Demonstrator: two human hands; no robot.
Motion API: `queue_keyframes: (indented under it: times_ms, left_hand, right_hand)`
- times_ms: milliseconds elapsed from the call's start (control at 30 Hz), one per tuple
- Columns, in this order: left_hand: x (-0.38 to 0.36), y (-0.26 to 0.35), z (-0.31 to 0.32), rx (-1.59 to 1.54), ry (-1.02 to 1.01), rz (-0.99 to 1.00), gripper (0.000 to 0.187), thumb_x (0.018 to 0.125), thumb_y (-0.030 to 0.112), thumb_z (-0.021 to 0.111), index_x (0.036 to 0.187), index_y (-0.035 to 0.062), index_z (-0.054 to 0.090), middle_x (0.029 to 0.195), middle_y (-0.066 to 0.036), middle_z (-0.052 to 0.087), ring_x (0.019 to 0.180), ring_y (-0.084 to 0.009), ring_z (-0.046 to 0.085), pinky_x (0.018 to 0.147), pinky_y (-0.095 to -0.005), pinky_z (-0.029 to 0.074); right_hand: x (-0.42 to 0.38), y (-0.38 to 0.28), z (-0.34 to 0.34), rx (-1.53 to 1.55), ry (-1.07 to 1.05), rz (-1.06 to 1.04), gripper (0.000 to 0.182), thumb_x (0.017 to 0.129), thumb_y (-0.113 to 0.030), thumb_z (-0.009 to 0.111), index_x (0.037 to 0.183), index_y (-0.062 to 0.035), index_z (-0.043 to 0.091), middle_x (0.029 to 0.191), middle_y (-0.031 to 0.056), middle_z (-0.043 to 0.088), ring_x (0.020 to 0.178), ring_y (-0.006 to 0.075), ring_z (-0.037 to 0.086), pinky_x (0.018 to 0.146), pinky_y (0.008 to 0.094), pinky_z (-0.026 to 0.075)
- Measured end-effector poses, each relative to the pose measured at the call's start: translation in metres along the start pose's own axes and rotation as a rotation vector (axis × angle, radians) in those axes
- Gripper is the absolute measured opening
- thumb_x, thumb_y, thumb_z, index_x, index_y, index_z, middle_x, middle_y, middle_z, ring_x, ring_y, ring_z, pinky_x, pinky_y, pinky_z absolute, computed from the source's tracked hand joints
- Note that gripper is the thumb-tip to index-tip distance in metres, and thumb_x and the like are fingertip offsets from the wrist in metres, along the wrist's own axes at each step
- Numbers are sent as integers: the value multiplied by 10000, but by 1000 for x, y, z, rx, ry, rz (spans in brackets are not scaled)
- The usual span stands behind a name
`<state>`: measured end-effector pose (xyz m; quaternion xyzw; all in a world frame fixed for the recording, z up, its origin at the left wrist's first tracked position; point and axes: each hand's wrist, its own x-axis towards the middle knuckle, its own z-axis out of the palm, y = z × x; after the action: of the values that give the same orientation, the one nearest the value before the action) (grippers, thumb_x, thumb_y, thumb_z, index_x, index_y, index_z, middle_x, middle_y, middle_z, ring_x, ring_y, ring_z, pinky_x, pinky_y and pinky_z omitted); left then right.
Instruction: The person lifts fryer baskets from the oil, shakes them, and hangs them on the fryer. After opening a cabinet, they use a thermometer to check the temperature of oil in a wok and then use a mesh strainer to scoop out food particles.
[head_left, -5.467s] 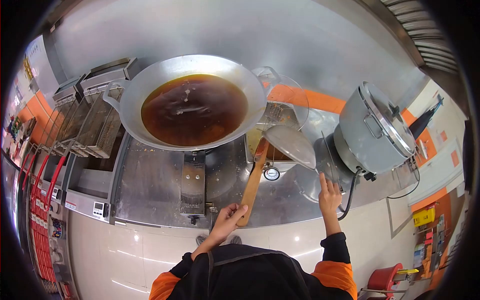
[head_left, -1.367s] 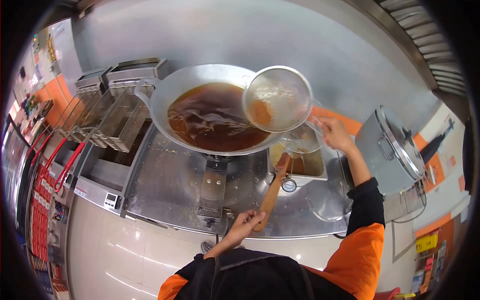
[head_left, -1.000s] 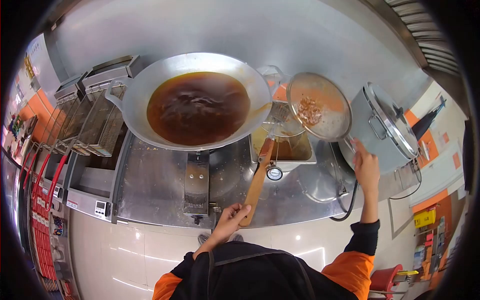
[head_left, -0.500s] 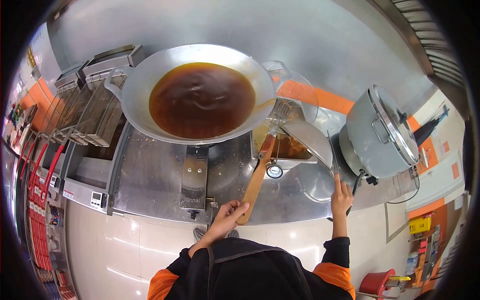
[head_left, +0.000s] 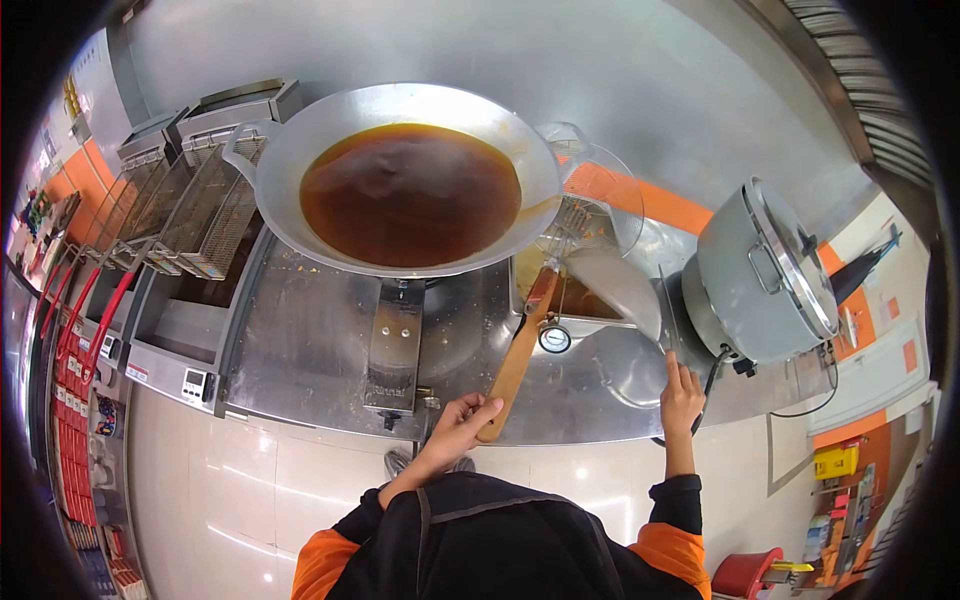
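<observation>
My left hand (head_left: 462,428) is closed round the lower end of a wooden-handled skimmer (head_left: 520,355), whose wire head is over a metal tray (head_left: 628,322) holding brown food. In my right hand (head_left: 682,398) is the handle of a metal ladle (head_left: 615,285); its bowl is tilted beside the skimmer's head, above the tray. A round dial thermometer (head_left: 554,339) hangs next to the wooden handle. Left of the tools, a large wok (head_left: 275,195) contains dark brown liquid (head_left: 410,195).
A lidded grey cooker (head_left: 750,270) with a cable stands right of the tray. Fryer baskets (head_left: 215,225) with red handles are at the left. A burner unit (head_left: 396,350) sits under the wok. A red bucket (head_left: 745,572) is on the floor.
The ladle bowl has turned and shifted slightly relative to the skimmer's head. The view has moved a little, and the ripples on the liquid look smoother. Both hands keep their holds.
</observation>
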<state>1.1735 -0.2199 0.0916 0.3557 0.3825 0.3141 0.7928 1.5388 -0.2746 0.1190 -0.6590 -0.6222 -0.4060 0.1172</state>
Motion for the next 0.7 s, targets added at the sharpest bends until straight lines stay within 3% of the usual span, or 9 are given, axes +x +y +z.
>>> queue_keyframes:
  times_ms: [267,467,567,700]
  left_hand:
    - [1,-1,0,-3,-33,36,252,855,327,617,775,103,534,643,69,442,508,11,332,411,-185,190]
    - [0,1,-1,11,-32,11,256,854,330,618,769,105,530,646,68,443,514,7,340,418,-185,201]
    - [-4,4,3,6,-19,23,263,852,339,615,761,116,508,674,61,465,514,9,350,410,-178,181]
    - [-1,-1,0,14,-17,20,259,857,345,606,781,113,521,695,57,477,560,6,404,431,-164,229]
  right_hand:
    - [10,-7,-4,23,-57,43,512,664,52,549,1134,-144,597,698,28,550,545,218,490,475,327,425]
    - [12,-11,1,63,-52,116,496,681,29,554,1147,-136,586,694,53,556,559,243,524,501,351,447]
    - [8,-18,10,146,-37,248,455,727,21,544,1153,-136,583,706,60,571,576,248,556,512,359,455]
    - [12,-20,17,264,-89,413,365,798,-2,504,1135,-120,584,701,70,574,559,240,576,512,339,451]
